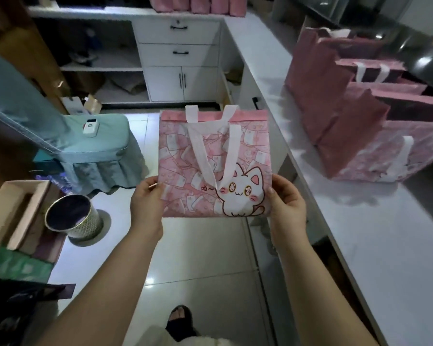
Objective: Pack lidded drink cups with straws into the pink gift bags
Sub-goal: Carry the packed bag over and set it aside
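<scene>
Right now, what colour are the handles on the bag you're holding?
White handles on the pink bag; the head view shows them best.

The pink gift bag [210, 156] at centre frame is showing a white cartoon cat, white handles; the chair cover [85, 143] at left is showing teal.

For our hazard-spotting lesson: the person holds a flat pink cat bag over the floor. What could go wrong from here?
1. The left hand and right hand only pinch the cat-print gift bag at its lower corners; it might slip to the tiled floor.
2. Its loose white handles lie across the front and may snag on opening.
</scene>
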Demonstrator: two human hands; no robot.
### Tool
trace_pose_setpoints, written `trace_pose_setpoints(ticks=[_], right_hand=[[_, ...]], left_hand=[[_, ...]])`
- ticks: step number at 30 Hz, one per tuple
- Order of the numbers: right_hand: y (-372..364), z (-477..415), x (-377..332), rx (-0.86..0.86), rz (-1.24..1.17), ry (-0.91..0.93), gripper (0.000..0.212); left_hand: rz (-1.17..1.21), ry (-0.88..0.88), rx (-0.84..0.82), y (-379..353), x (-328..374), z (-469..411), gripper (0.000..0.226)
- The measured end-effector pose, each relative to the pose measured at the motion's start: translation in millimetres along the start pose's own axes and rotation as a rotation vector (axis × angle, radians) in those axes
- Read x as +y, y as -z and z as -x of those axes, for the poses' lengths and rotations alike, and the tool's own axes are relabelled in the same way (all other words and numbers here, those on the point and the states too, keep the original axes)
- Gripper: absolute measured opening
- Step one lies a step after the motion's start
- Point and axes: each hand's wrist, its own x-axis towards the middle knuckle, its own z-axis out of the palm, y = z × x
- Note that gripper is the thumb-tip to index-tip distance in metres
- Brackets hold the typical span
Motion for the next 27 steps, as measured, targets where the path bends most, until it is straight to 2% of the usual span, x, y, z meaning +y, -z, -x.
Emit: trace_pose_setpoints(ticks=[7,13,23,27], right_hand=[[-119,-73,18,-0.017,-0.021,0.027,0.019],[-171,-131,27,0.005,-0.004,-0.001,0.019],[-245,-294,23,-0.083,-0.063,0.041,0.019],[-277,-388,9,-0.155,-0.078,0.079,0.020]], left_hand=[[0.111,0.012,0.018,12,56,-121,0.021],[0.127,0.049,0.015,0,67,-193,0.020],[0.162,-0.003,0.067,-79,111,-329,0.023],[0.158,-0.105,0.058,-136,142,-390,0.015]])
